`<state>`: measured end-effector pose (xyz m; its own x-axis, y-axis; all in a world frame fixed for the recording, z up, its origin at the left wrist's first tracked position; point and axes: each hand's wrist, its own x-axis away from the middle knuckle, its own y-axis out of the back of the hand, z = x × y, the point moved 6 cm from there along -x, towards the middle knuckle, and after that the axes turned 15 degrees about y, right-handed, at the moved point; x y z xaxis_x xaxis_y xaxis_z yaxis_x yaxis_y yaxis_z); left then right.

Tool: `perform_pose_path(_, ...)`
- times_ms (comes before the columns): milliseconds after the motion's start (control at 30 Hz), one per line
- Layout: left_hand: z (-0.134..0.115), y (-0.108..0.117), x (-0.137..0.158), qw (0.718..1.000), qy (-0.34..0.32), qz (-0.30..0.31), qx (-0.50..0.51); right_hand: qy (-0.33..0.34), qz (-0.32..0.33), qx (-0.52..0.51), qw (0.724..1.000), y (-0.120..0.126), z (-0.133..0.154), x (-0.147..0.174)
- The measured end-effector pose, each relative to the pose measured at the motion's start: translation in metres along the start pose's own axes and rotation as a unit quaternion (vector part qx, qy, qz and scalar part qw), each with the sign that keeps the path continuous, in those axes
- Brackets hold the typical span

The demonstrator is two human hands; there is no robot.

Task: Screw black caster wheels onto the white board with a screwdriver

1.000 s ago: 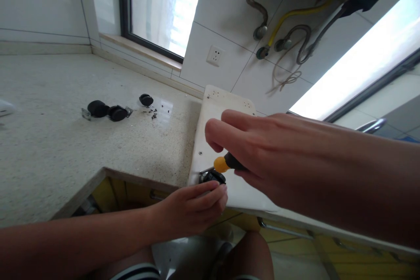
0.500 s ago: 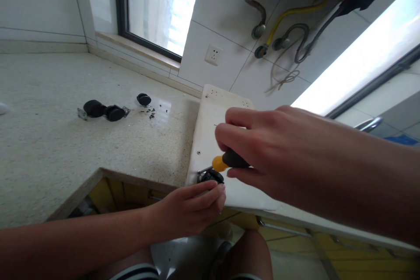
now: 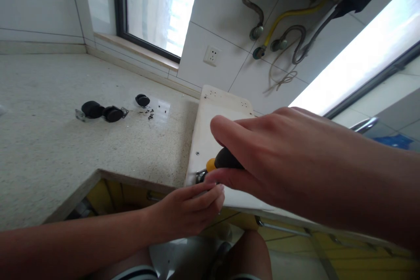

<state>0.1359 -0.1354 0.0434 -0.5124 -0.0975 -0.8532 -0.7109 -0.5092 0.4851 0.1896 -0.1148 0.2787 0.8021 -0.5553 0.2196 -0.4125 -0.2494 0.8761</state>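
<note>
A screwdriver (image 3: 219,160) is gripped by the right hand (image 3: 262,157) over a white board's (image 3: 210,135) near corner. The board edge is held by the left hand (image 3: 187,212). Casters (image 3: 101,111) are left on the tabletop (image 3: 49,153).

The countertop (image 3: 65,157) looks like speckled beige stone, polished, with a glossy patch beside the loose black screws (image 3: 149,114). Near those screws, three caster wheels (image 3: 101,111) look like matt black plastic on bright metal plates. The white board (image 3: 210,135) lying on the countertop's edge is smooth and matt. The screwdriver (image 3: 219,160) over the board has a matt black grip with an orange plastic collar. Behind the countertop, the wall tiles (image 3: 213,17) are glossy white, and the hoses (image 3: 259,0) above them are ribbed metal.
</note>
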Motion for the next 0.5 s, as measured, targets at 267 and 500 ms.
perform_pose_path(267,-0.0012,-0.0036,0.0017,1.000,-0.009,0.005,0.005,0.024,-0.018,-0.074,0.997,0.0074,0.0055,0.0066)
perform_pose_path(500,-0.0003,-0.0030,0.0009,1.000,-0.001,0.004,0.009,-0.030,-0.017,0.016,0.999,0.0048,0.0050,0.0056)
